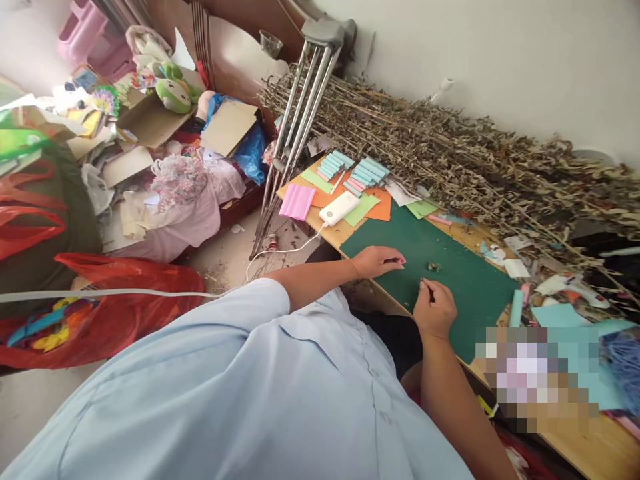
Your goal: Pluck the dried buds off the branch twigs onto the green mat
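My left hand (379, 261) hovers at the near edge of a dark green cutting mat (470, 280), its fingers bent toward the thumb. A small pink spot shows at those fingertips, too small to name. Curled with the thumb pressed to the forefinger, my right hand (436, 308) is over the mat's near side; whatever it may hold is hidden. Between and beyond both hands lies a small brownish clump (434, 267) on the mat, touched by neither.
Rolled blue paper tubes (373, 172), a pink folded paper (297, 202) and a white corded device (340, 209) lie left on the table. Dried stalks (425, 140) line the wall. Crutches (305, 100) lean at the corner. A glue gun (573, 287) sits right.
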{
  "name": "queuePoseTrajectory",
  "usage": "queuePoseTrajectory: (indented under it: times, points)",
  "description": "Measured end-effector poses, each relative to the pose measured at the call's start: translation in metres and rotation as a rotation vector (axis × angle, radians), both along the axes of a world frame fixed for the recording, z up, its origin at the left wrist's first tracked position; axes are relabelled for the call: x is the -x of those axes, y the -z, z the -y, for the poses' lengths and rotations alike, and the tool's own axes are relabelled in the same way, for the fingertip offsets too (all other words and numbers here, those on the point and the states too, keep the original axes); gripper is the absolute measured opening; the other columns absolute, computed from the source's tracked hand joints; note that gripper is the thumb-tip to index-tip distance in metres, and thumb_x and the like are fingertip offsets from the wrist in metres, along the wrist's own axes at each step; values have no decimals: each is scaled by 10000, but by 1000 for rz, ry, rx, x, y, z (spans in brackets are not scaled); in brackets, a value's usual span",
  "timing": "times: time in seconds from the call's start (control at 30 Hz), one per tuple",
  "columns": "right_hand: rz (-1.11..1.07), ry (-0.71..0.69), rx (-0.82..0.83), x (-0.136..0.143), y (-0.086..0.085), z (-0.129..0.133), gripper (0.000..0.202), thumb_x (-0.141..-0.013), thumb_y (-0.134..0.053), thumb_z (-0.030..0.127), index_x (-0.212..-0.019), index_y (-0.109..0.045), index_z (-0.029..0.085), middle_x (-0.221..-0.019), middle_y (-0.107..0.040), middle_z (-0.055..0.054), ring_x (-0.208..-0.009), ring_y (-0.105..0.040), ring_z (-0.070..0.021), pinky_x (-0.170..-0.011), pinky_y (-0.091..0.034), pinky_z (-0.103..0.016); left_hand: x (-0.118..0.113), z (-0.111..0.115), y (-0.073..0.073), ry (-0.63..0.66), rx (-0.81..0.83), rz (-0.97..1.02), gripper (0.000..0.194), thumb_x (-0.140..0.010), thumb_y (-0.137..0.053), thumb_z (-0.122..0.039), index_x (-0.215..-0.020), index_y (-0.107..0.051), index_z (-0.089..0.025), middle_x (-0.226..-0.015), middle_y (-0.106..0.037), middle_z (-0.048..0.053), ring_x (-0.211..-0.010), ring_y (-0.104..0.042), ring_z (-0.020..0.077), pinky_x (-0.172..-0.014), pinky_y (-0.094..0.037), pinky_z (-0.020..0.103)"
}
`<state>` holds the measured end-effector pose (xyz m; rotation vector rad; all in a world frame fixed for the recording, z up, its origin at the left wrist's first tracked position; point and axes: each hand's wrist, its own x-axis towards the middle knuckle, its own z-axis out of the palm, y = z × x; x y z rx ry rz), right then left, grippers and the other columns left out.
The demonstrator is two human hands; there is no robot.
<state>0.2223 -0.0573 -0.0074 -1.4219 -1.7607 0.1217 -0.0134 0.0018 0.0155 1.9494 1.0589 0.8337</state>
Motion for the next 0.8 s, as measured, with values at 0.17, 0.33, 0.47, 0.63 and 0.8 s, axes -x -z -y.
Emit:
queuePoseTrajectory:
  times: [0.17,0.33,0.47,0.63,0.8]
  points:
    - [-10,3,-15,-1,1,1,333,-1028,-563,432,-978,-773,179,-985,-775,-152,-964,-740,-277,-944,-596,-452,-3,-1,-6,-44,95,39,288,-1010,-680,-410,-1128,-773,-164,-1155,-787,72,-1054,-714,191,-938,-504,253]
    - [-12,6,4,-1,1,2,322,-1025,-559,427,-985,-772,188,-990,-777,-152,-970,-740,-284,-950,-595,-467,-7,-4,-8,-17,132,58,308,-995,-701,-441,-1115,-774,-167,-1105,-797,61,-995,-721,189,-883,-514,257]
    - [-23,15,13,2,-2,2,302,-1019,-563,401,-989,-776,190,-997,-783,-152,-974,-739,-280,-969,-590,-471,-7,-1,-2,2,22,85,234,-994,-715,-352,-1098,-791,-157,-1159,-799,96,-1079,-736,202,-971,-525,265]
    - [-64,31,86,8,-10,2,317,-1017,-533,411,-991,-771,204,-1028,-779,-155,-1007,-731,-284,-990,-586,-491,-6,-3,5,-46,-70,128,159,-977,-743,-273,-1073,-805,-164,-1087,-805,90,-1015,-743,187,-963,-549,278]
    - [-143,45,132,9,-14,1,310,-1001,-544,430,-981,-768,217,-1046,-778,-147,-1037,-726,-281,-1013,-581,-493,-8,-8,9,-40,-138,155,139,-945,-787,-248,-1058,-806,-169,-1018,-807,76,-961,-744,178,-923,-569,282]
